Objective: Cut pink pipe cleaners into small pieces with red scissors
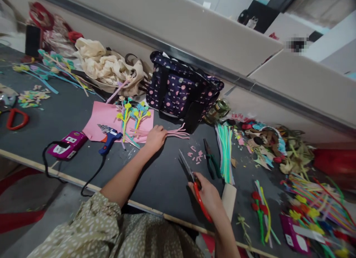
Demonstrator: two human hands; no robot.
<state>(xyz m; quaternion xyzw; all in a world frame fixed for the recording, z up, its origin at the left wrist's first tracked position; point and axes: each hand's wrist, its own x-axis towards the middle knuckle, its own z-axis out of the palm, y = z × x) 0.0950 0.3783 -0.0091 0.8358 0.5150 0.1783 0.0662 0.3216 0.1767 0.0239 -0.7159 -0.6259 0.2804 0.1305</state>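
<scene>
Dk. gray tabletop point(167, 187), lt. wood edge point(146, 209). On it, L to R: 1 magenta box point(68, 144) w/ cord, pink sheet point(104, 115), blue glue gun point(110, 138) partly on sheet, navy patterned bag point(180, 87), pink stems point(178, 132), pink clippings point(196, 155), pliers point(213, 162), mint/lilac bundle point(226, 152), 2nd magenta box point(294, 234).

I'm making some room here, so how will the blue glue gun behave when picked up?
The blue glue gun looks rigid, so probably won't flop. Its black cord, trailing over the table's front edge, may tug. The pink sheet partly beneath might shift.
</scene>
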